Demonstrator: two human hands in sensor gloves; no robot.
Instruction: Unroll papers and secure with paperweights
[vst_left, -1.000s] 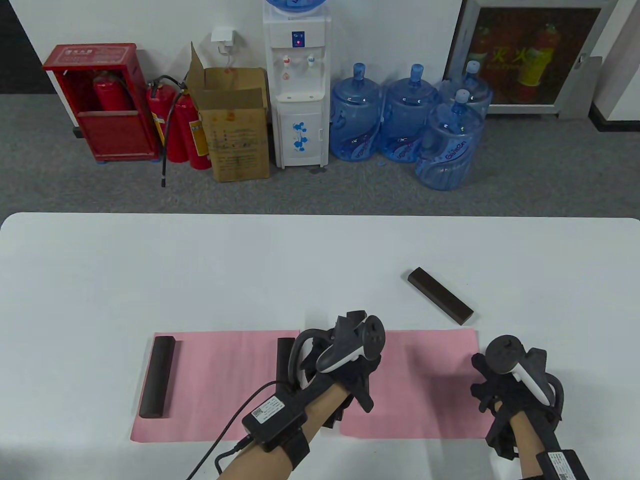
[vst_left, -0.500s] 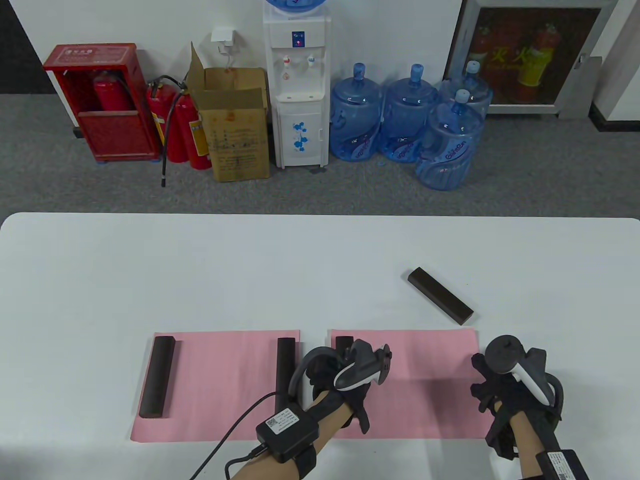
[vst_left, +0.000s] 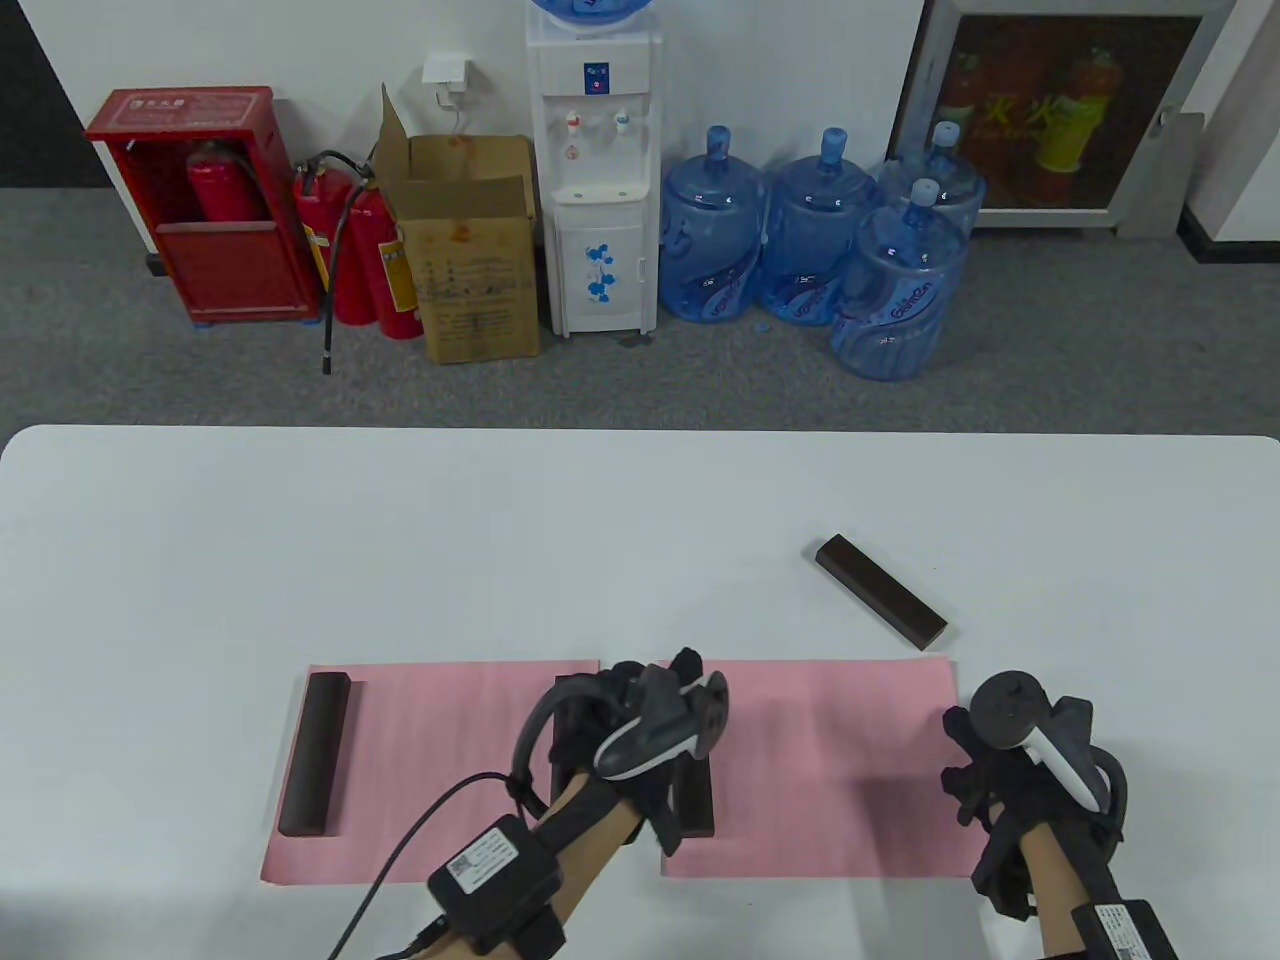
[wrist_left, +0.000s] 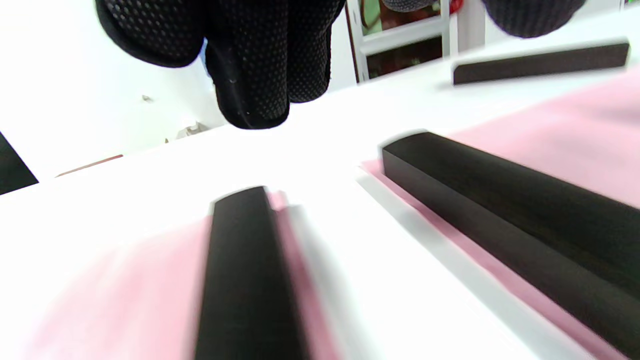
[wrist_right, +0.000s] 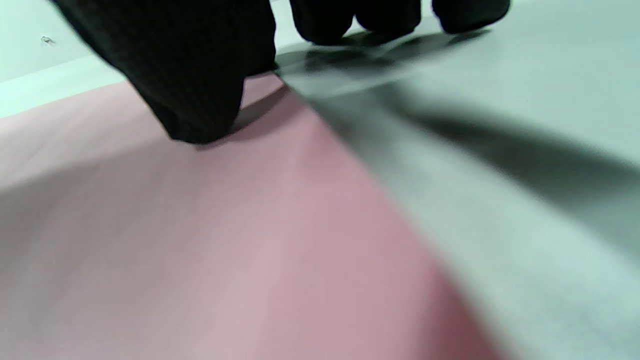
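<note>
Two pink sheets lie flat side by side on the white table (vst_left: 640, 500), near its front edge. Landmark for everything below: the narrow strip of bare table between the sheets.

Left of the gap: the left sheet (vst_left: 440, 770). One dark bar (vst_left: 315, 753) sits on its far left edge, lengthwise front to back. A second bar (wrist_left: 247, 280) sits on its right edge, just beside the gap; in the table view it is mostly hidden under the left hand.

Over the gap: the left hand (vst_left: 650, 740), tracker on its back, palm down. In the left wrist view the gloved fingertips (wrist_left: 255, 75) hang above the table clear of both bars, gripping nothing. How wide the fingers are spread: cannot tell.

Right of the gap: the right sheet (vst_left: 830, 770). A third bar (wrist_left: 510, 215) lies along its left edge, just beside the gap; in the table view only its near end shows below the left hand.

Further right: the right hand (vst_left: 1020, 770) is at the right sheet's right edge. In the right wrist view one fingertip (wrist_right: 200, 100) presses the pink paper (wrist_right: 200, 250) at its edge, the other fingertips touch bare table beyond it. It grips nothing.

Behind the right sheet, off the paper: a fourth bar (vst_left: 880, 590) lies diagonally on bare table, apart from both hands.
</note>
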